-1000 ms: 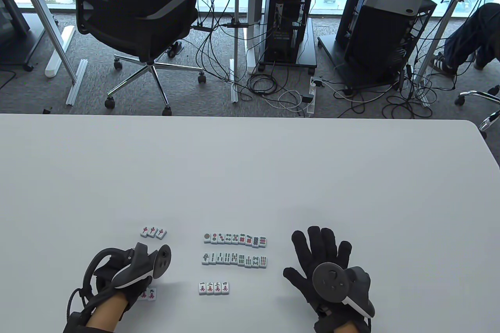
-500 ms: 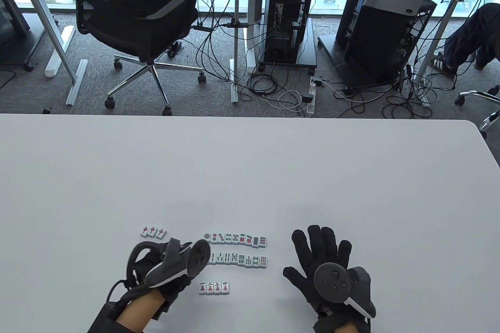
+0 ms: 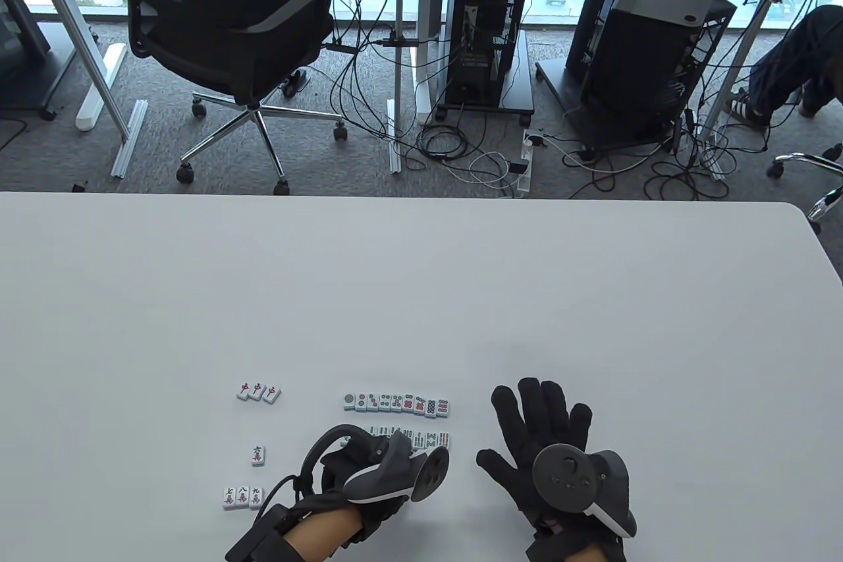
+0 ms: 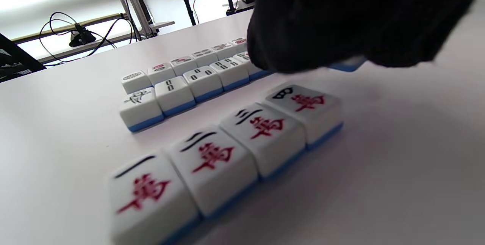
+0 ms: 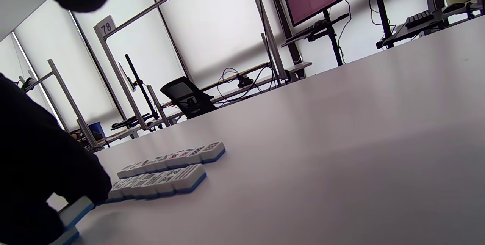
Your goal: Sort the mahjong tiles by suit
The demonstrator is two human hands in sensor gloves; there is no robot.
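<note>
My left hand hovers low over the row of four character tiles, which it hides in the table view. Its fingertips pinch a blue-backed tile just past the row's right end; that tile's face is hidden. The bamboo row and the dots row lie beyond, the bamboo row partly covered by the hand. My right hand rests flat on the table with fingers spread, empty, to the right of the rows.
Three red dragon tiles lie at the left. A single character tile and a row of three character tiles lie below them. The white table stretches far beyond the tiles.
My left hand has moved right, from the lower-left character tiles to over the four-tile character row, uncovering the loose tiles at the left. My right hand has not moved.
</note>
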